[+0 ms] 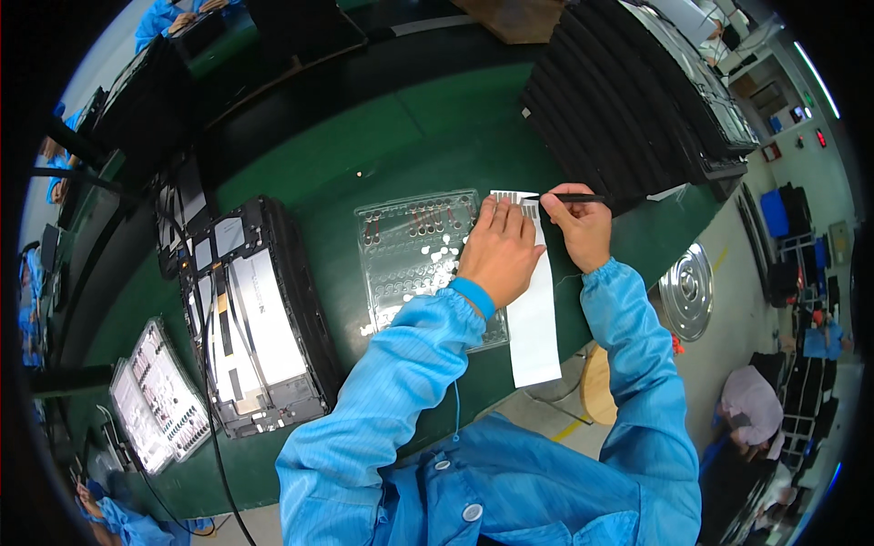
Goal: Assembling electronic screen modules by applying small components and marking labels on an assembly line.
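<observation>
One long white paper strip (533, 314) lies on the green table (401, 136), running from near the table's front edge up to a top end lined with small grey pieces, just right of one clear plastic tray (410, 250) dotted with small white bits. Two hands work at that top end: the left hand (499, 250) presses flat and open-fingered on the strip, while the right hand (578, 223) pinches one pair of black tweezers (572, 197) whose tip meets the grey pieces. One opened flat device (255, 318) lies well to the left.
</observation>
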Motion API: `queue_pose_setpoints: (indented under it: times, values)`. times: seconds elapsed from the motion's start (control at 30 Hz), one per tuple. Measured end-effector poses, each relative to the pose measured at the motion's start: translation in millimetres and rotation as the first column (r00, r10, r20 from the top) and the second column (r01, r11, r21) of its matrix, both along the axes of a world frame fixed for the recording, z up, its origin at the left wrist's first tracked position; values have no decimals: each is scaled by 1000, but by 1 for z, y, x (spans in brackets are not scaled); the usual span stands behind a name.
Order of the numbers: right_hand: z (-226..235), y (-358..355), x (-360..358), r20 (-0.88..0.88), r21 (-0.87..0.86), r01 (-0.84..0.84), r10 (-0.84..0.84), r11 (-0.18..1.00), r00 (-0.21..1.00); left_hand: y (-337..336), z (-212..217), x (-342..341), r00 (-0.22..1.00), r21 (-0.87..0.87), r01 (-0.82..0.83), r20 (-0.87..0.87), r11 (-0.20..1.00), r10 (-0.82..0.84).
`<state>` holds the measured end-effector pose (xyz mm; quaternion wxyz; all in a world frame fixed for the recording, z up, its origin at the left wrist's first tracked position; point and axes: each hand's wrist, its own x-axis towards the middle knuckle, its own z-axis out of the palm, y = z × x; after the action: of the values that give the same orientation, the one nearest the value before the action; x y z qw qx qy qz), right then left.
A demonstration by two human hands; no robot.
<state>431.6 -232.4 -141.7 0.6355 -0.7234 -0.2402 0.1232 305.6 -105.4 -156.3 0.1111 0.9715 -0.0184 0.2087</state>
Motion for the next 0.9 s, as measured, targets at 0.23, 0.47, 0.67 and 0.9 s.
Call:
queue_pose_setpoints:
  times: [0.23,0.47,0.67,0.9]
  values:
    - [76,-6,-66,25,230,-3,-2,973,1000,-3,-6,-14,999,-143,-38,-42,989,32]
    - [153,104,-138,40,203,-374,374,905,926,6,101,-168,997,-175,56,64,983,-46]
    - [123,236,-192,-18,169,-546,556,821,831,100,153,-291,967,-338,-208,69,918,244]
    - [91,290,-218,53,5,-491,490,871,870,176,137,-323,929,-258,-317,110,913,354]
